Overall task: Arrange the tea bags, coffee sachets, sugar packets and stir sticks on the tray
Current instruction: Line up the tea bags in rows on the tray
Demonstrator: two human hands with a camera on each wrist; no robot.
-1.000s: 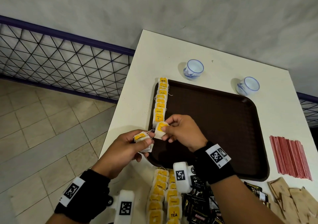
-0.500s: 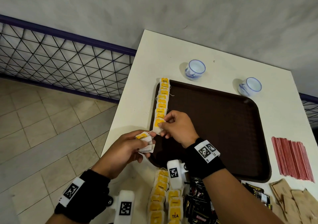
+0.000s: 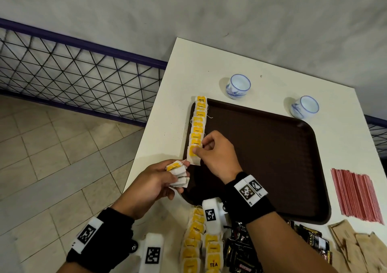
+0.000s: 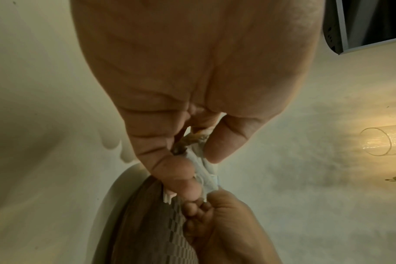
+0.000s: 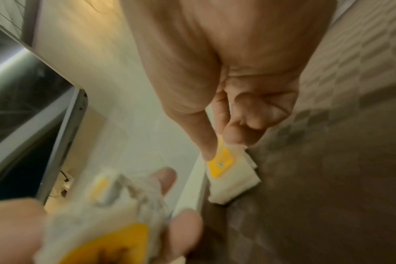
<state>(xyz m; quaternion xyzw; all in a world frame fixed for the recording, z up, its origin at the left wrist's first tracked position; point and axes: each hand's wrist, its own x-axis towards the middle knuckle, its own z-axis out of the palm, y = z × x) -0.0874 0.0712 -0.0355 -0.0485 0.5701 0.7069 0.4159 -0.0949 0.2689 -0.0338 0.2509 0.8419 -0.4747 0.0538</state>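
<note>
**Tea bag set at the near end of the row**

The right hand (image 3: 217,157) pinched a tea bag (image 3: 193,156) between thumb and forefinger, the bag lying on the left rim of the tray (image 3: 272,157). Just beyond its fingertips, a row (image 3: 198,122) of overlapping bags ran along that rim. Just left of and nearer than the right hand, the left hand (image 3: 150,185) held a stack (image 3: 178,173) of bags in curled fingers, above the table (image 3: 167,126) beside the tray's corner. Nearer than both wrists lay more tea bags (image 3: 201,247) in two lines, with coffee sachets (image 3: 240,251) to their right. Well right of the right hand lay red stir sticks (image 3: 354,195) and brown sugar packets (image 3: 356,245). Far beyond the hands, past the tray, stood two cups (image 3: 238,85).
</note>
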